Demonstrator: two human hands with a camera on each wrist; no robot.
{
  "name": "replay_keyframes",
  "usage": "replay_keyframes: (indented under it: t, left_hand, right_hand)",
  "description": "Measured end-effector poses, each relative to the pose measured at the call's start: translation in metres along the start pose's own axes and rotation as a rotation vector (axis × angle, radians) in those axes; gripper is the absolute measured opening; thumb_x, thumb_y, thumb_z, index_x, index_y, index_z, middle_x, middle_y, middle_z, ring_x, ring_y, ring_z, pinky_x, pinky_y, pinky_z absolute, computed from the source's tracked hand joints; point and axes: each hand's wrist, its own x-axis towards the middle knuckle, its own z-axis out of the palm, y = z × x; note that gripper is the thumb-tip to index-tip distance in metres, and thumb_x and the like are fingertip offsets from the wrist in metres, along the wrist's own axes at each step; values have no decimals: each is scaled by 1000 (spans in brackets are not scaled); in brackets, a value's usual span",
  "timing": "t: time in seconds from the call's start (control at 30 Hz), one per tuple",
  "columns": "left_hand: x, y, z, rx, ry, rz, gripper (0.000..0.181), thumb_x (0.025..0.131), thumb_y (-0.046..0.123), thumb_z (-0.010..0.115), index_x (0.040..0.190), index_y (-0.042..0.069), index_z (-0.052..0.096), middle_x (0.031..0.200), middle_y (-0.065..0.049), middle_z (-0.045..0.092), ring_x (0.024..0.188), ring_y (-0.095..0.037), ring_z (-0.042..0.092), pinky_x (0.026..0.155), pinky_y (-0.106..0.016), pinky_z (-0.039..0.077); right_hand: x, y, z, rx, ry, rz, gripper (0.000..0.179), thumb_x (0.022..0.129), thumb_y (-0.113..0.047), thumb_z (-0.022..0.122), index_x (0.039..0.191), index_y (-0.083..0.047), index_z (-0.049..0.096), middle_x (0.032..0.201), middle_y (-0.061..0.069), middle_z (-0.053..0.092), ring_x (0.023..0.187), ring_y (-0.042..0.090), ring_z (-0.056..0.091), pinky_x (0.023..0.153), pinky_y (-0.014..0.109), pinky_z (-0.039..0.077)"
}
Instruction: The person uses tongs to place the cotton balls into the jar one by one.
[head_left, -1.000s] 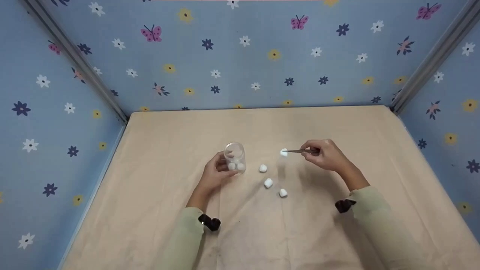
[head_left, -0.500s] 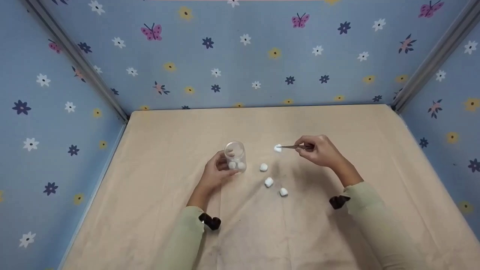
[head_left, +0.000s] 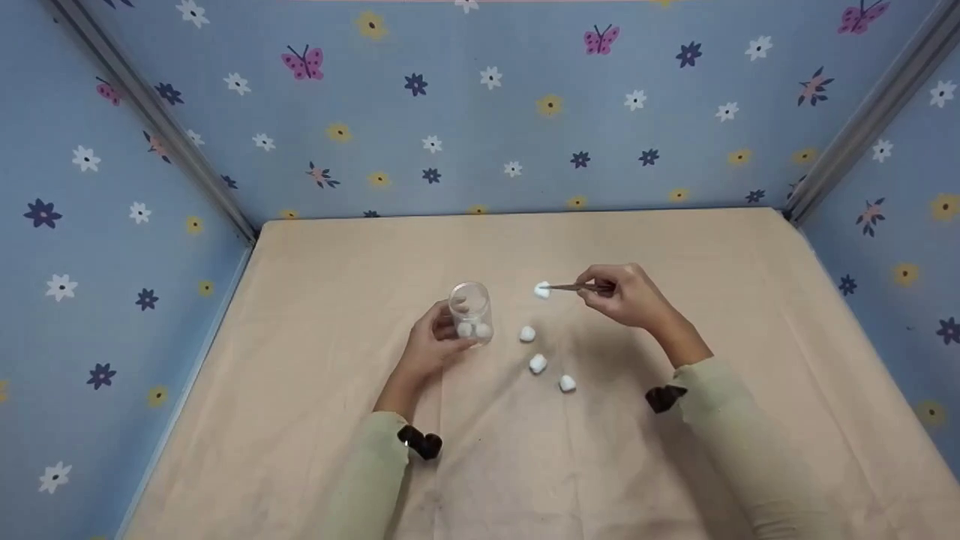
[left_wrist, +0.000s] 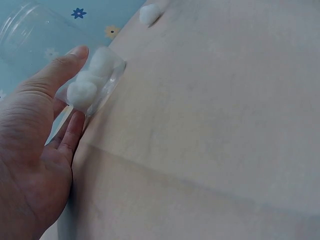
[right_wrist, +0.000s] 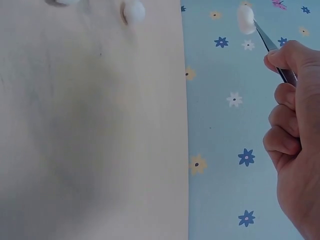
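My left hand [head_left: 429, 346] grips a clear plastic jar [head_left: 471, 304] round its side, thumb in front, and the jar's open mouth faces up. Several cotton balls [left_wrist: 90, 80] lie at the jar's bottom. In my right hand [head_left: 622, 296] a pair of metal tweezers [head_left: 574, 287] is pinched between thumb and fingers. Its tips hold one white cotton ball [head_left: 542, 290] up off the table, to the right of the jar's mouth. The right wrist view shows this held cotton ball [right_wrist: 246, 20] at the tweezers' points.
Three loose cotton balls lie on the cloth-covered table [head_left: 337, 300]: one nearest the jar [head_left: 527, 334], a middle cotton ball [head_left: 538, 364] and a front cotton ball [head_left: 568, 384]. Blue flowered panels [head_left: 480, 112] stand behind the table and at both sides.
My right hand has moved left and slightly away from me, bringing the tweezers and their cotton ball closer to the jar. The left hand and jar stay in place.
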Motion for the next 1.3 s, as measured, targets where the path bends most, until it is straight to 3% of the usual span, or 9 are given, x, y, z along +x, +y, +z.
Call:
replay_keyframes:
  t: [0.2,0.63,1.3]
  left_hand:
    - [2,-1,1,3,9,-9,72,94,-2,87,159,9,59,146,-21,69,133,-35,74,107,-33,63]
    - [-1,0,0,-2,3,-12,72,95,-2,85,161,7,57,148,-24,68,136,-39,73,107,-36,64]
    - [-1,2,2,42,10,-13,70,95,1,88,158,13,59,150,-21,67,138,-38,71,119,-51,59]
  right_hand:
    - [3,-3,5,3,15,-2,9,101,-3,77,107,-5,84,65,5,59,58,-1,35,59,24,33]
    - [20,-15,21,50,43,-52,9,103,-5,77,108,-5,85,70,10,67,59,-1,38,60,23,34]
    - [38,-34,45,46,40,-72,9,102,-7,77,106,-4,84,73,12,70,62,4,43,61,23,36]
